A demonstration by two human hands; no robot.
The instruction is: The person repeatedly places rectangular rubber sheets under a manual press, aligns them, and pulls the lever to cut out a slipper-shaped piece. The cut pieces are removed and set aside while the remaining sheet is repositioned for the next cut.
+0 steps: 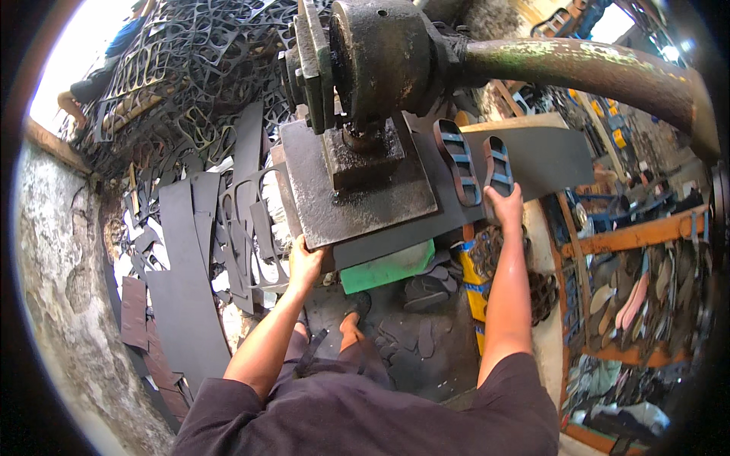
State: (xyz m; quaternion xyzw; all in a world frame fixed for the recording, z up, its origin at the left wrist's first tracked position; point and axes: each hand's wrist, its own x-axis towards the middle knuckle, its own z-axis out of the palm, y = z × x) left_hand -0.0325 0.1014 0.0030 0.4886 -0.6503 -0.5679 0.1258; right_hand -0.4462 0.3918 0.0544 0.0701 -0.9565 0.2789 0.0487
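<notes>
A sole-shaped cutting die point(498, 166) with a dark rim and blue cross bars stands on a long black sheet point(532, 163). My right hand point(506, 205) is closed around its near end. Just to its left is a second, similar die point(458, 163), which I am not touching. My left hand point(306, 262) grips the left end of the black sheet, by the near left corner of the press plate point(365, 205); some of its fingers are hidden. That heavy square plate hangs from the press head point(384, 57) and covers part of the sheet.
Cut-out sheet scraps point(205, 45) are piled at the far left. Long dark strips point(179, 266) lean by the left wall. A thick curved press arm point(570, 61) spans the upper right. Wooden shelves point(635, 232) with soles stand right. A green block point(388, 266) sits below the sheet.
</notes>
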